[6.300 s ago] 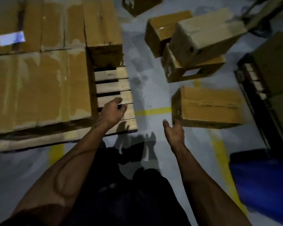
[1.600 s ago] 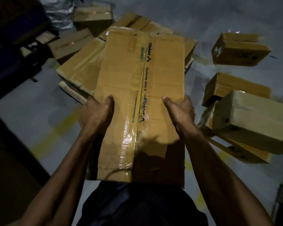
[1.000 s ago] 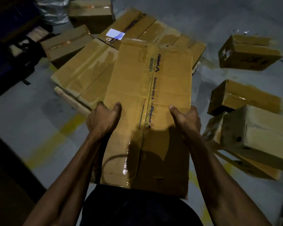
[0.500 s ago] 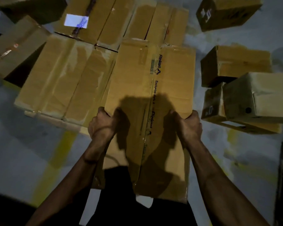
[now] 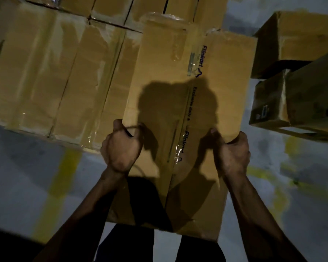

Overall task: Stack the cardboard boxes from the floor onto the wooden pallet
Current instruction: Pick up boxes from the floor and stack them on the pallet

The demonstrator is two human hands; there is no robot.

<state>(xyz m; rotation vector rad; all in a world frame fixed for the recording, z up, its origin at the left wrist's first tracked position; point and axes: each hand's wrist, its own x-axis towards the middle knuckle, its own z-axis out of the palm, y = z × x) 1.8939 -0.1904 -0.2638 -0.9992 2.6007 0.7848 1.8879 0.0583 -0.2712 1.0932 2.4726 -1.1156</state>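
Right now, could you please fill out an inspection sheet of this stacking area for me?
Surface: grey concrete floor with worn yellow painted lines.
Job's things: long taped carton with blue print, held over the near edge of the stacked boxes; the pallet itself is hidden beneath them.
Clutter: loose cartons piled unevenly on the floor at the right, some tilted.
Grippers: left hand grips the carton's left edge, right hand its right edge, fingers curled round it.
Cables: nothing seen.
Surroundings: dim light; the person's shadow falls on the carton; dark trousers at the bottom.
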